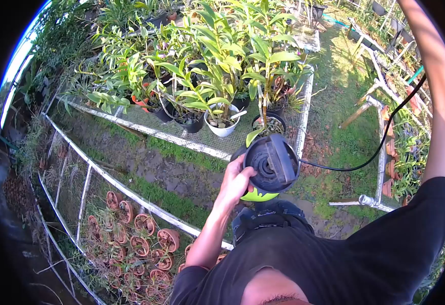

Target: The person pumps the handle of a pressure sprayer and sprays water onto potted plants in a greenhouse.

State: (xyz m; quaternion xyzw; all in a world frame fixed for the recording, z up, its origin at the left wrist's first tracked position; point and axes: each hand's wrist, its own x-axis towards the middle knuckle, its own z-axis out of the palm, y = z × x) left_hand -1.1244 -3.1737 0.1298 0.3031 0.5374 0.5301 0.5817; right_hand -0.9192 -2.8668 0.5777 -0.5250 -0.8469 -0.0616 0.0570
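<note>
Grip, left hand [236, 179]: I saw it closed on the left rim of a round black cap [264, 170], thumb [247, 173] over the edge, fingers mostly hidden behind. Cap sat in front of the dark shirt [283, 249], near the corner of a mesh bench [179, 141]; a raised bar [280, 160] crossed its face. Yellow-green object [258, 195] showed just below. Black hose [354, 168] curved off rightward; I could not tell whether it joined the cap. Right arm [443, 96] stretched up beyond my view, so right-hand grip could not be told. White pot [222, 128] stood on the bench.
</note>
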